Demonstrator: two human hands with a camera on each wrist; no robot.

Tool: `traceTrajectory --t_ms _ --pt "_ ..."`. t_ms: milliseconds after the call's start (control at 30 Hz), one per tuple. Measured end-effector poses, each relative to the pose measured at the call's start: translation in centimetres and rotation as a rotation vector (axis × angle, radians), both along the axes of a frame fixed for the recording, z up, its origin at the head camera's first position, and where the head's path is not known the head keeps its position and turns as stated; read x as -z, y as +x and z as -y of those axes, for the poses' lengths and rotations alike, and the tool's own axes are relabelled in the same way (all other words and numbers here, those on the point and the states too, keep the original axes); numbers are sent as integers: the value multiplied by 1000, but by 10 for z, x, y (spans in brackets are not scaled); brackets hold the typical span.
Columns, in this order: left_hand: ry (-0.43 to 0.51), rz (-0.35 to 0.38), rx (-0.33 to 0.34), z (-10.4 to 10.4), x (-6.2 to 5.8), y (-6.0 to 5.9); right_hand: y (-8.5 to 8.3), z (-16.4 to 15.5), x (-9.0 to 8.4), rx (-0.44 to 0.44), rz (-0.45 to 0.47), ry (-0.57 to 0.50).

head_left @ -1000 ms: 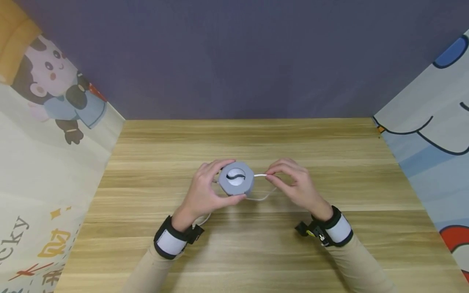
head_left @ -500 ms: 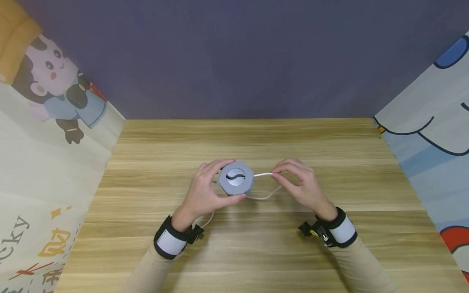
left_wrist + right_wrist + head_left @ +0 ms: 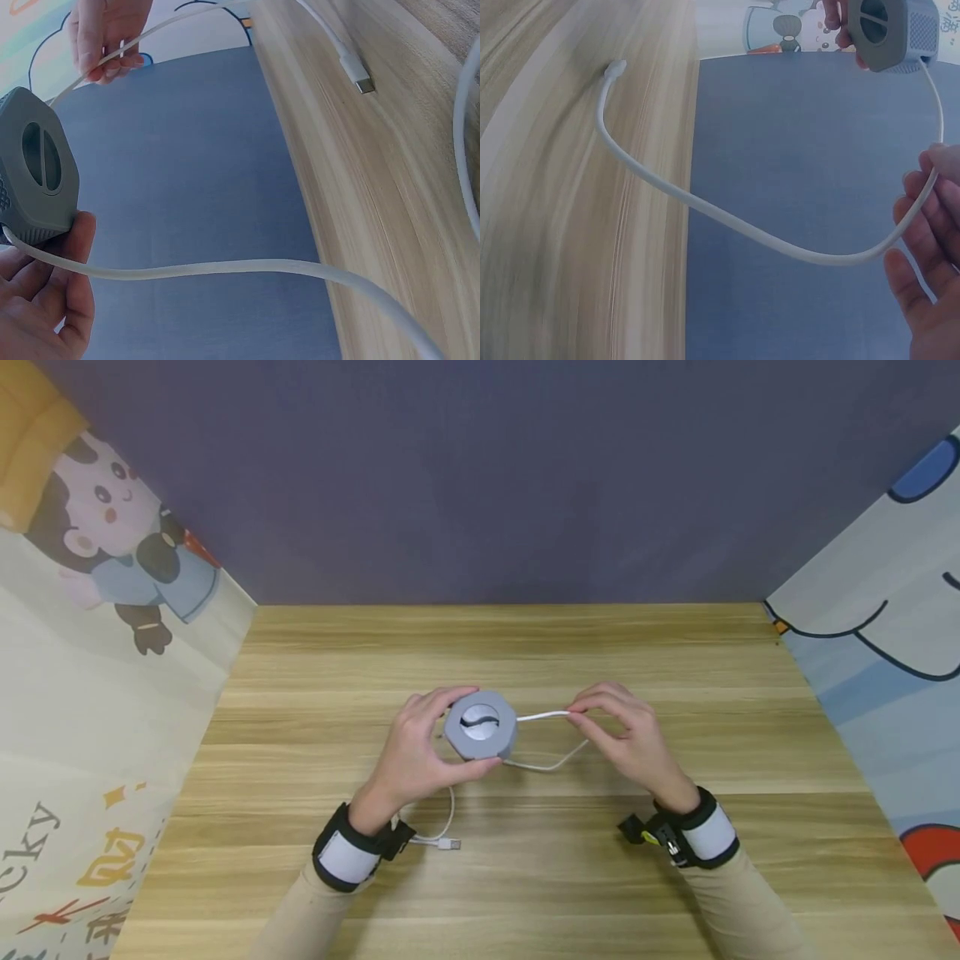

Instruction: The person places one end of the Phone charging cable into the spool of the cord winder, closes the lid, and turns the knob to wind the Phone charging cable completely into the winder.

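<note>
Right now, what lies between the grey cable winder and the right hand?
Only a taut stretch of white cable spans from the grey cable winder to the right hand; the head view shows this.

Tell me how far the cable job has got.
Done: some white cable is out of the gray reel, its plug lying on the table. In hand: left hand grips the reel, right hand pinches the cable. Left: cannot tell how much stays inside.
</note>
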State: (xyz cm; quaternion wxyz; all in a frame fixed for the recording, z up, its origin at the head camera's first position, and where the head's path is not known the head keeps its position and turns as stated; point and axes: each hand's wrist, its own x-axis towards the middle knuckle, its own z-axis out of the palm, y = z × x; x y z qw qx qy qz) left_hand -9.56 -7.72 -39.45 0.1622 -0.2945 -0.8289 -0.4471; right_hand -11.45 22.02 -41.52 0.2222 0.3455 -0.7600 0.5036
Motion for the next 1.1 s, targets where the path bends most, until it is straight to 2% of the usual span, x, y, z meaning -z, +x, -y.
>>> traceTrajectory --t_ms 433,733,1100 --pt "-4 2 -1 0 0 0 -1 -6 5 18 -31 -3" --pt "7 11 4 1 3 0 2 -10 4 71 24 36" --pt "4 -5 4 2 4 0 1 -12 2 81 5 22"
